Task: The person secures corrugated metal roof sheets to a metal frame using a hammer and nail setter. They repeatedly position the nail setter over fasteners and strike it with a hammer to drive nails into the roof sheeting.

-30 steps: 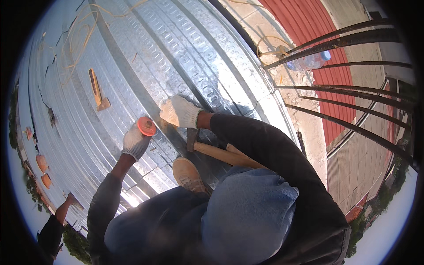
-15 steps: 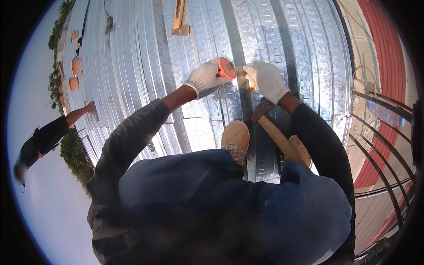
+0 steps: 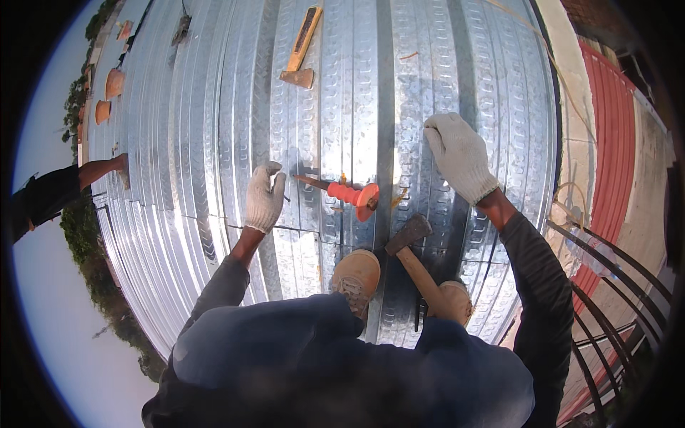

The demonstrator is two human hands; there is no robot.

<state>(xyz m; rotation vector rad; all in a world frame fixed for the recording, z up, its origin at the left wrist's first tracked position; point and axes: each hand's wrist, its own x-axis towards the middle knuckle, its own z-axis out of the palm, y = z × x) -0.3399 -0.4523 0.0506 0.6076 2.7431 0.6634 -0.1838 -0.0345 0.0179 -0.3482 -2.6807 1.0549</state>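
A chisel (image 3: 347,193) with an orange-red grip and round hand guard lies on the ribbed metal sheeting (image 3: 335,107), its dark pointed end toward my left hand (image 3: 264,198). That hand, in a white knit glove, is open beside the tip, thumb and fingers apart. Higher up on the right, my gloved right hand (image 3: 462,155) is over the sheeting with thumb and fingers pinched together; whatever they hold, if anything, cannot be made out. A sledgehammer (image 3: 410,234) with a wooden handle rests head-forward between my shoes (image 3: 357,278).
A hatchet-like tool (image 3: 298,75) with a yellow handle lies farther ahead. At left, another person's leg (image 3: 103,170) stands near the sheeting's edge, with clay pots (image 3: 114,83) beyond. Dark curved bars (image 3: 614,264) and a red corrugated panel (image 3: 610,114) are at right.
My left hand has let go of the chisel and drawn back left; the chisel now lies on the sheeting. My right hand has moved away to the right.
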